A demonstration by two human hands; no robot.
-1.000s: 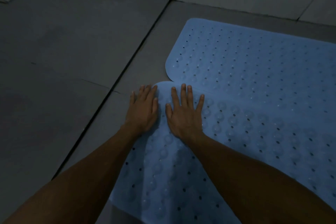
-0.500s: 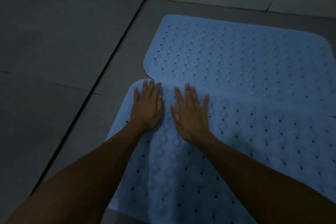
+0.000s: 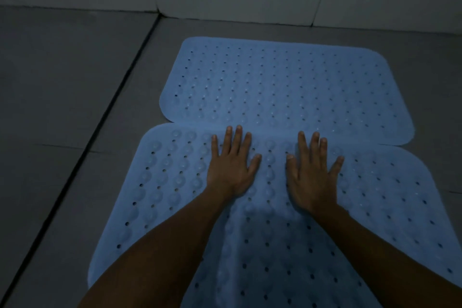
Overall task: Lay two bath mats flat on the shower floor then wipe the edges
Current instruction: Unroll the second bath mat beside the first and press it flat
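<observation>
While flat on near mat (image 3: 175, 182), L hand (image 3: 231, 170) & R hand (image 3: 311, 177) press palms down, fingers spread, gripping nothing; far mat (image 3: 287, 87) touching; no writing legible

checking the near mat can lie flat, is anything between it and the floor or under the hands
Nothing visible. The left hand and right hand press flat on the near mat, whose far edge meets the far mat on bare floor.

Both bare forearms reach forward, angled slightly inward. The left hand (image 3: 231, 167) and right hand (image 3: 311, 172) lie palm-down, apart from each other, fingers straight and spread, thumbs pointing inward.
</observation>
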